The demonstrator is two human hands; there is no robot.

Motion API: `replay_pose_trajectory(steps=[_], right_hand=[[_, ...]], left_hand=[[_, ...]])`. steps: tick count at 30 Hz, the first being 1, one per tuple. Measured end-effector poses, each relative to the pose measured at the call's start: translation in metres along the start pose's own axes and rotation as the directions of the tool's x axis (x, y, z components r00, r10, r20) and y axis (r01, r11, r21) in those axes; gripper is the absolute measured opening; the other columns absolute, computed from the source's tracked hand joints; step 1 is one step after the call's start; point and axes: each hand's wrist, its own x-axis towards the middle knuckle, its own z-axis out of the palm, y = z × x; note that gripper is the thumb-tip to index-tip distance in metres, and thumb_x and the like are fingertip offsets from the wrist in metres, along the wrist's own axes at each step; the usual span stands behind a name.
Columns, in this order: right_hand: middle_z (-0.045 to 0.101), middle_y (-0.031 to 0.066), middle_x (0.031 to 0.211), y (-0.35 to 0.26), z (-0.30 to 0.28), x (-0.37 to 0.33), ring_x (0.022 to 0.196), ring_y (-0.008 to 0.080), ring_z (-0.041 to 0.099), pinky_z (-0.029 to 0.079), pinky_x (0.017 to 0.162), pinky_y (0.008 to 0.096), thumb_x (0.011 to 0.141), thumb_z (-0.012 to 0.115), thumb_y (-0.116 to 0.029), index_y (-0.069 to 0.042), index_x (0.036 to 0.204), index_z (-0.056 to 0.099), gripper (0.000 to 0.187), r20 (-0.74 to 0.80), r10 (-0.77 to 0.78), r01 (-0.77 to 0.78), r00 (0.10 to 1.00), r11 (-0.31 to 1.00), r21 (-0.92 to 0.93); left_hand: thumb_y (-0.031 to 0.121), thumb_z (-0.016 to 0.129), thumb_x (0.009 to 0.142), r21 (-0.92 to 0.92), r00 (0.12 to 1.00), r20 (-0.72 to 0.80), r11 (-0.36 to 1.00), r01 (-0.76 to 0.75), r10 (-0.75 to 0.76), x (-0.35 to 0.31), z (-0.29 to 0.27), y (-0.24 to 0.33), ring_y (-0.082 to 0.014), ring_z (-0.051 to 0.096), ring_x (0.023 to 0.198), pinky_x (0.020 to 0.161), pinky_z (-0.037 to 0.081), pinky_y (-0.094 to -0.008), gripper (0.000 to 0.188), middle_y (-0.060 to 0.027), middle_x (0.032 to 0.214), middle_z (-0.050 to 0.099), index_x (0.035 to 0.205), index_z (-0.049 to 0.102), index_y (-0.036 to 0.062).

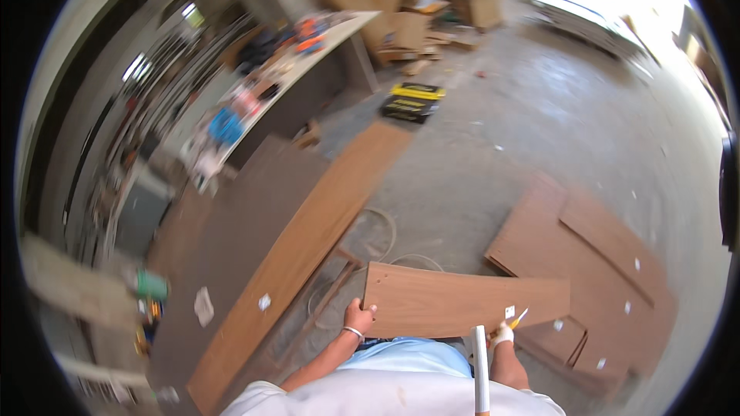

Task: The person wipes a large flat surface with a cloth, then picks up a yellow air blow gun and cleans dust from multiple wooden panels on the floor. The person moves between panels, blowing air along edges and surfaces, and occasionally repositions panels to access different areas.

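Brown board [447, 299], held in front of the person's body above the grey floor [462, 177]. Its long axis runs left to right across the person; the left end is cut straight, and the right end overlaps, in view, the stacked boards [593, 262] on the floor. The near edge lies close to the blue garment [416, 356]; beyond the far edge, a broad stretch of floor extends between the stack and the long board [308, 239] at left.

The left hand [358, 319] is closed on the left end near its near corner, thumb over the edge, the other fingers partly hidden. The right hand [502, 333], with a pale covering, is curled around a slim yellow tool [516, 324] at the near edge, right of the middle; the tool's tip points away and to the right. Whether this hand also grips the board cannot be told.

The held board is flat, with a fine wood-like grain and a small white label [509, 312] near the tool. The long board slants away toward the upper right, along the right edge of a dark brown panel [231, 239]. Pale hose loops [394, 233] lie on the floor between.
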Motion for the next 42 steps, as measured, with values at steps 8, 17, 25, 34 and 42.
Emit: replay_pose_trajectory(steps=[8, 17, 25, 34, 42], right_hand=[[0.060, -0.0075, 0.067, 0.109, 0.084, -0.019, 0.049, 0.0136, 0.049, 0.028, 0.042, 0.0276, 0.100, 0.046, -0.023, -0.023, 0.088, 0.059, 0.018, 0.091, 0.077, -0.040, 0.993, 0.935, -0.352], [0.043, -0.0026, 0.061, 0.192, 0.196, -0.143, 0.040, 0.0109, 0.036, 0.031, 0.038, 0.0279, 0.092, 0.057, -0.005, -0.011, 0.085, 0.053, 0.010, 0.295, -0.243, 0.357, 0.924, 0.822, -0.444], [0.059, 0.0035, 0.070, 0.218, 0.312, -0.283, 0.050, 0.0128, 0.052, 0.041, 0.043, 0.0279, 0.086, 0.065, -0.004, -0.006, 0.095, 0.060, 0.010, 0.450, -0.420, 0.613, 0.788, 0.597, -0.518], [0.063, 0.0049, 0.080, 0.321, 0.366, -0.296, 0.062, 0.0125, 0.055, 0.046, 0.053, 0.0263, 0.076, 0.060, -0.001, -0.004, 0.092, 0.061, 0.016, 0.604, -0.184, 0.621, 0.775, 0.395, -0.677], [0.070, 0.0092, 0.096, 0.378, 0.371, -0.283, 0.083, 0.0168, 0.067, 0.055, 0.069, 0.0294, 0.077, 0.065, -0.004, -0.001, 0.108, 0.058, 0.032, 0.708, 0.236, 0.701, 0.665, 0.127, -0.701]], left_hand=[[0.040, 0.060, 0.089, 0.061, 0.912, -0.410, 0.997, 0.048, -0.018, 0.017, -0.101, -0.138, -0.0468, 0.061, 0.077, 0.067, 0.048, -0.0536, 0.036, -0.0253, 0.077, 0.063, 0.087, 0.053, 0.0046], [0.047, 0.041, 0.099, -0.070, 0.782, -0.580, 0.971, 0.230, -0.227, 0.060, -0.226, -0.318, -0.0474, 0.062, 0.075, 0.065, 0.048, -0.0560, 0.050, -0.0262, 0.076, 0.064, 0.082, 0.059, 0.0038], [0.048, 0.040, 0.099, -0.419, 0.689, -0.555, 0.872, 0.253, -0.466, 0.070, -0.250, -0.407, -0.0508, 0.060, 0.083, 0.069, 0.045, -0.0544, 0.060, -0.0306, 0.085, 0.064, 0.088, 0.065, -0.0055], [0.037, 0.047, 0.099, -0.565, 0.520, -0.681, 0.822, 0.075, -0.516, 0.004, -0.292, -0.530, -0.0261, 0.055, 0.074, 0.071, 0.044, -0.0401, 0.050, -0.0190, 0.082, 0.065, 0.084, 0.060, -0.0084], [0.038, 0.044, 0.101, -0.552, 0.461, -0.683, 0.813, 0.184, -0.567, -0.069, -0.327, -0.581, -0.0297, 0.062, 0.088, 0.084, 0.047, -0.0395, 0.053, -0.0224, 0.098, 0.068, 0.099, 0.063, -0.0122]])
